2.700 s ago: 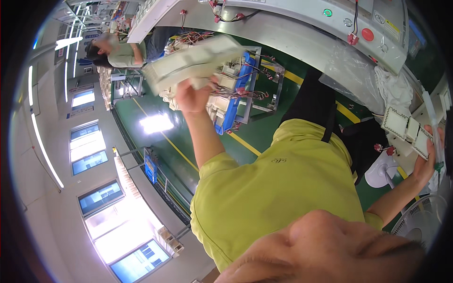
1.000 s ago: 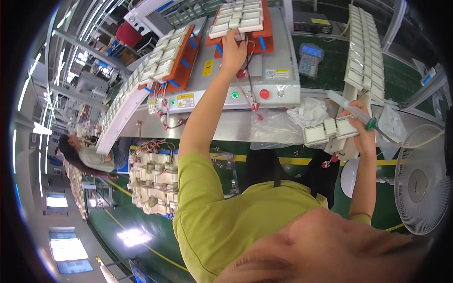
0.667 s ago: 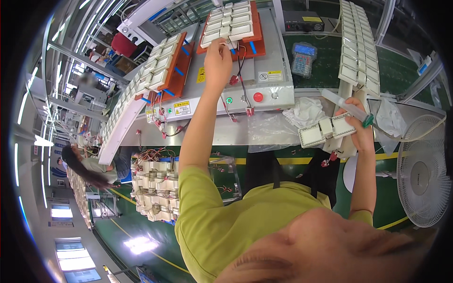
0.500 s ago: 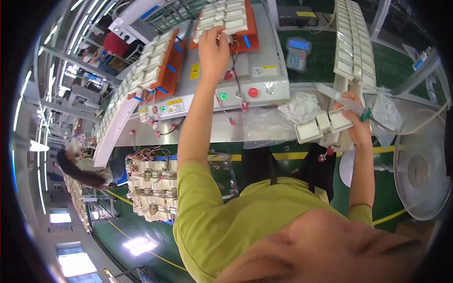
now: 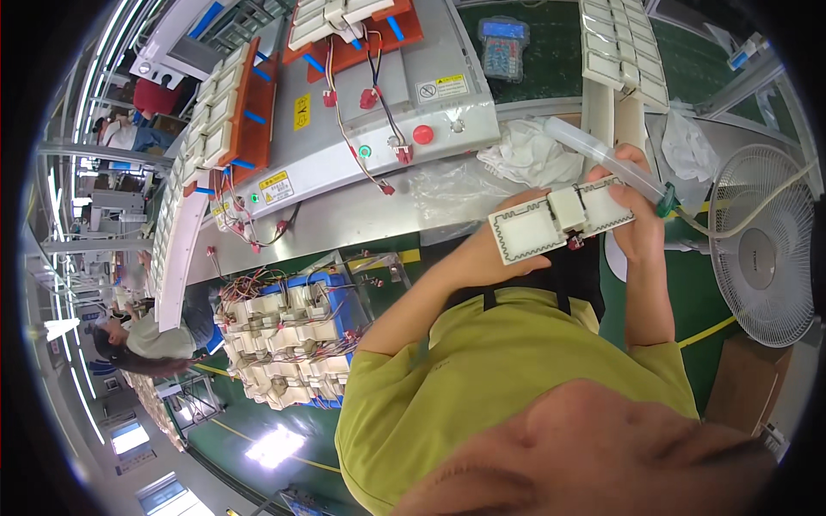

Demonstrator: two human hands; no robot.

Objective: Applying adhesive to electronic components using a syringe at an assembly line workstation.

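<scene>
A white plastic housing [image 5: 527, 232] with two flat rectangular panels and a raised middle block lies tilted between my hands. Dark wavy lines run along the panels' edges, and a red connector [image 5: 576, 243] shows under the middle. My left hand [image 5: 478, 255] is closed around the housing's left end, its fingers partly hidden behind it. Its right end is gripped by my right hand [image 5: 638, 206]. That same hand also carries a clear dispensing syringe [image 5: 589, 144] with a green cap [image 5: 666, 200], from which a pale hose [image 5: 731, 230] runs off.
Left of my hands, a grey machine [image 5: 379, 142] bears orange racks [image 5: 249, 112] of white housings and hanging wires. Crumpled plastic [image 5: 529, 153] lies behind the housing. A fan [image 5: 759, 249] stands at right. Piled wired parts [image 5: 280, 340] sit lower left; another person [image 5: 155, 335] is beyond.
My left hand has come back from the rack on the machine to the housing and now grips its left end. The right hand still holds housing and syringe. The view has shifted.
</scene>
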